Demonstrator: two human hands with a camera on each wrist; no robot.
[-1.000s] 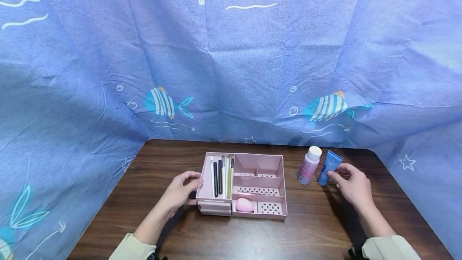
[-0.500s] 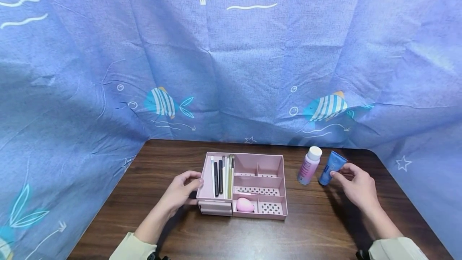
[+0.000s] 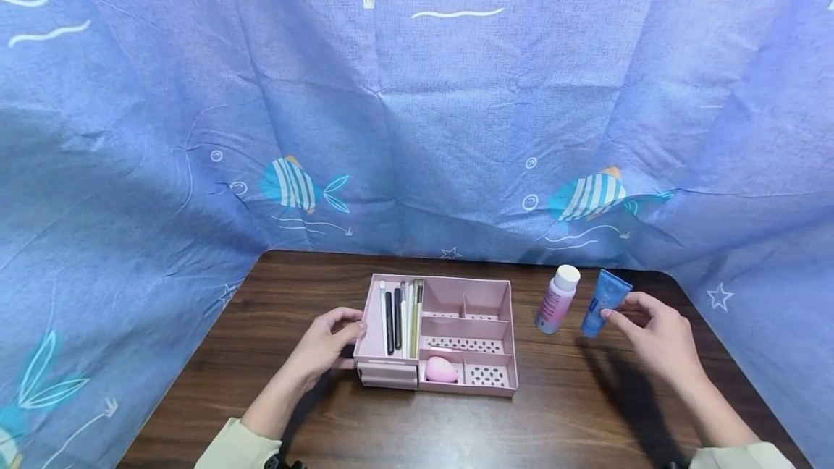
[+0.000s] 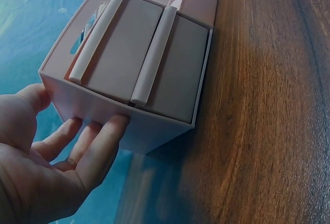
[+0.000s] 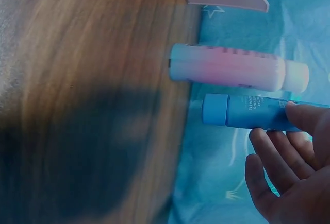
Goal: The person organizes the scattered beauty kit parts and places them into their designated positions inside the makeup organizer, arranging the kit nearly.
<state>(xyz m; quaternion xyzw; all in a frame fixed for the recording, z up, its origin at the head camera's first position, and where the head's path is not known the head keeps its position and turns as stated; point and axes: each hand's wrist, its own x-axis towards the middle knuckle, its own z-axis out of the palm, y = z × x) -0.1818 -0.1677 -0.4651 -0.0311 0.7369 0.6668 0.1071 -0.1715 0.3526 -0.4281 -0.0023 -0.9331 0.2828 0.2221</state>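
My right hand point(image 3: 661, 339) pinches a blue toothpaste tube point(image 3: 604, 302) between thumb and fingers, cap down, its shadow falling apart from it on the table. In the right wrist view the tube's cap point(image 5: 214, 109) points left, beside a pink bottle with a white cap point(image 5: 232, 67). That bottle point(image 3: 556, 300) stands upright just left of the tube. My left hand point(image 3: 322, 346) rests its fingertips against the left side of a pink desk organizer point(image 3: 371, 339). Seen from the left wrist, the thumb and fingers point(image 4: 105, 141) touch the organizer's side wall, below two drawer fronts point(image 4: 124, 49).
Pens and brushes point(image 3: 404, 320) lie in the organizer's left tray. A pink makeup sponge point(image 3: 441, 370) sits in its front compartment, and a thin pink stick point(image 3: 449, 349) lies behind it. A blue fish-print curtain point(image 3: 417, 129) hangs behind the dark wooden table point(image 3: 456, 433).
My right hand has moved to the right with the tube, and the tube's cap end now shows above the table. The left hand stays at the organizer.
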